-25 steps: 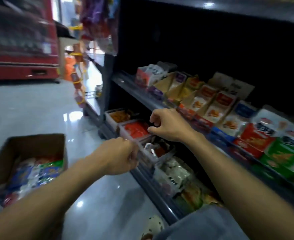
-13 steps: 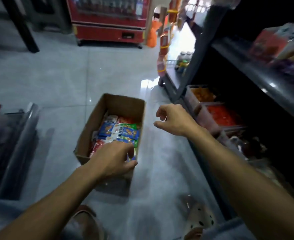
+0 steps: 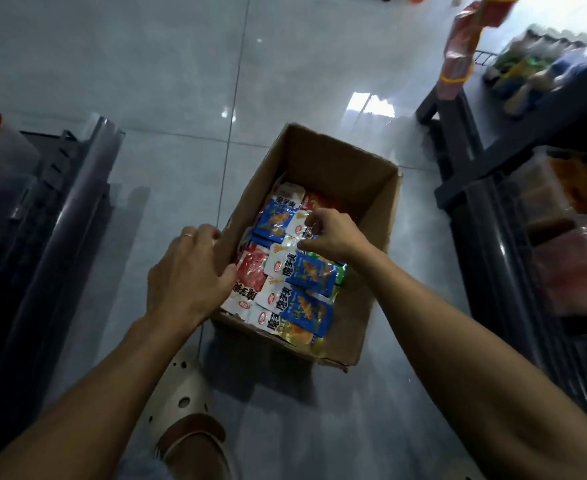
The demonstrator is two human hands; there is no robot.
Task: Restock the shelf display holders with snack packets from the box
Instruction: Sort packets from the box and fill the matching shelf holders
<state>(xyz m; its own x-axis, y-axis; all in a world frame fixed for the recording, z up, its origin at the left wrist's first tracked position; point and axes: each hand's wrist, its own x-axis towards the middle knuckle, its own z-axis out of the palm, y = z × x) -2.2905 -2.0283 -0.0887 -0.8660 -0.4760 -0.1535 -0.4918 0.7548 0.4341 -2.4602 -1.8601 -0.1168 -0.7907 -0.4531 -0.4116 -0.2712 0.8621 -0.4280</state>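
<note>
We are now looking almost straight down at the cardboard box [image 3: 350, 174], which is sitting on the pale tiled floor [image 3: 167, 81]. Half a second ago we were seeing it from farther off with the red vending machine in view beyond; that machine is no longer showing.

The left hand [image 3: 188, 268] is resting on the box's left wall, fingers bending over the rim and thumb reaching toward the packets inside. Earlier it was lying over the near corner of the box; now it is sitting further along the left side. We are noting a ring on one finger.

The right hand [image 3: 330, 233] is reaching down into the box, where half a second ago it was hovering in the air between box and shelf. Its fingers are curling together onto a packet [image 3: 304, 230] in the middle of the pile; we are reading this as a pinch, though the hand is hiding most of that packet.

The snack packets [image 3: 305, 306] are lying in overlapping layers in the box, mostly blue-and-white, with a red one [image 3: 252, 270] near the left thumb and green edges showing at the right.

The dark shelf [image 3: 486, 216] is standing to the right, with clear holders [image 3: 562, 258] of red and orange goods, blurred. A pale perforated shoe [image 3: 181, 386] is showing below the box.
</note>
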